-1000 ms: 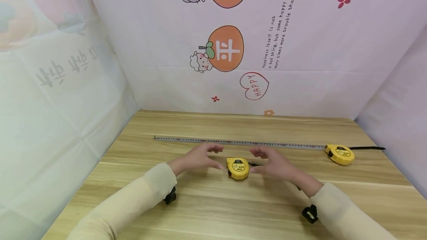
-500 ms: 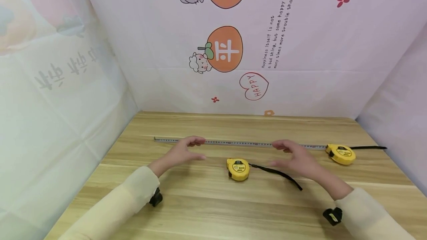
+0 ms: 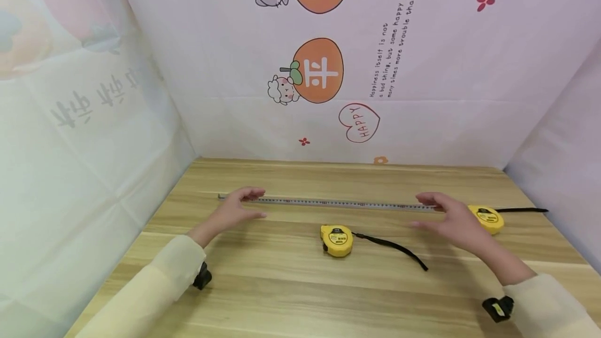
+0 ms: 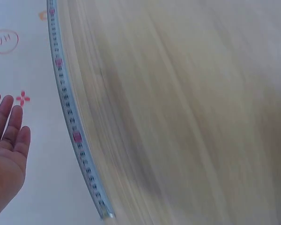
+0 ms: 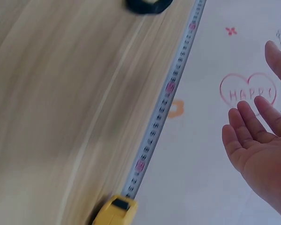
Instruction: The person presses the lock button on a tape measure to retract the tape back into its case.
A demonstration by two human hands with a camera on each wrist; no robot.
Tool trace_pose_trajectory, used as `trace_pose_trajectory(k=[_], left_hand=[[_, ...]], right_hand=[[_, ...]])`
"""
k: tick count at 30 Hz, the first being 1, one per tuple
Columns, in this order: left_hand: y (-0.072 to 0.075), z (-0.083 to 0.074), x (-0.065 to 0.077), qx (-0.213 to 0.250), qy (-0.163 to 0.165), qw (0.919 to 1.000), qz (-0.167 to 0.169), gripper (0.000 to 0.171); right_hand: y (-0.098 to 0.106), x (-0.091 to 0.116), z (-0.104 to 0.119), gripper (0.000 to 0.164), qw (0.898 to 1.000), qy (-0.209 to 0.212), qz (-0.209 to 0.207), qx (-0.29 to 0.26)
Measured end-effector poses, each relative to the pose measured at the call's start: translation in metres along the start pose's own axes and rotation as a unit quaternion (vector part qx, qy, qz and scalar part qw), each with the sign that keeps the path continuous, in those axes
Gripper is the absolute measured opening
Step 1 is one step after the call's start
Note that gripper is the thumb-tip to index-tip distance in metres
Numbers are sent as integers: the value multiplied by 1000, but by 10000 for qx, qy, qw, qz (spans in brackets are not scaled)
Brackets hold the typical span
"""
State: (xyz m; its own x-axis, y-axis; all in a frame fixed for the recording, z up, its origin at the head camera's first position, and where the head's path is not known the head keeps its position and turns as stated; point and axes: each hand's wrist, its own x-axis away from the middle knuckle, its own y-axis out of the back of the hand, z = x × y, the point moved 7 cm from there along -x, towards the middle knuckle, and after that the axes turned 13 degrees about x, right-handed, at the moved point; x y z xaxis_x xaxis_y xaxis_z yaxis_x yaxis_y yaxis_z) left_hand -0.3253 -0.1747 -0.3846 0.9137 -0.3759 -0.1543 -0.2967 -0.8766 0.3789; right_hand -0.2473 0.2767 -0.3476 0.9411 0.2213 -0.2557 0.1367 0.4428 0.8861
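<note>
A yellow tape measure (image 3: 489, 220) lies at the right of the table, partly covered by my right hand in the head view. Its metal blade (image 3: 300, 202) stretches left across the table, ending in a small hook (image 3: 221, 196). My left hand (image 3: 230, 212) hovers near the hook end with thumb and fingers apart, holding nothing. Near the case, my right hand (image 3: 453, 222) is held the same way, also with nothing in it. Between the hands and nearer me lies a second yellow tape measure (image 3: 337, 241), its blade drawn in.
A black wrist strap (image 3: 394, 246) trails right from the middle tape measure, and another strap (image 3: 523, 209) from the right one. Printed white cloth (image 3: 244, 119) stands behind and at both sides of the wooden table (image 3: 300, 286). Each wrist bears a small black camera (image 3: 499, 309).
My hands have spread apart from around the middle tape measure, the left going left and the right going right. Both tape measures stay where they were.
</note>
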Motion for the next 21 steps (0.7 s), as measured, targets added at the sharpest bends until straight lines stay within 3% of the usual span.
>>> trace_pose_trajectory(k=[10, 21], left_hand=[[33, 15, 1, -420, -143, 9987, -269, 64], [61, 31, 3, -1214, 204, 9917, -377, 65]], right_hand=[[8, 8, -38, 69, 9992, -276, -155, 240], [19, 12, -75, 70, 9966, -530, -333, 528]])
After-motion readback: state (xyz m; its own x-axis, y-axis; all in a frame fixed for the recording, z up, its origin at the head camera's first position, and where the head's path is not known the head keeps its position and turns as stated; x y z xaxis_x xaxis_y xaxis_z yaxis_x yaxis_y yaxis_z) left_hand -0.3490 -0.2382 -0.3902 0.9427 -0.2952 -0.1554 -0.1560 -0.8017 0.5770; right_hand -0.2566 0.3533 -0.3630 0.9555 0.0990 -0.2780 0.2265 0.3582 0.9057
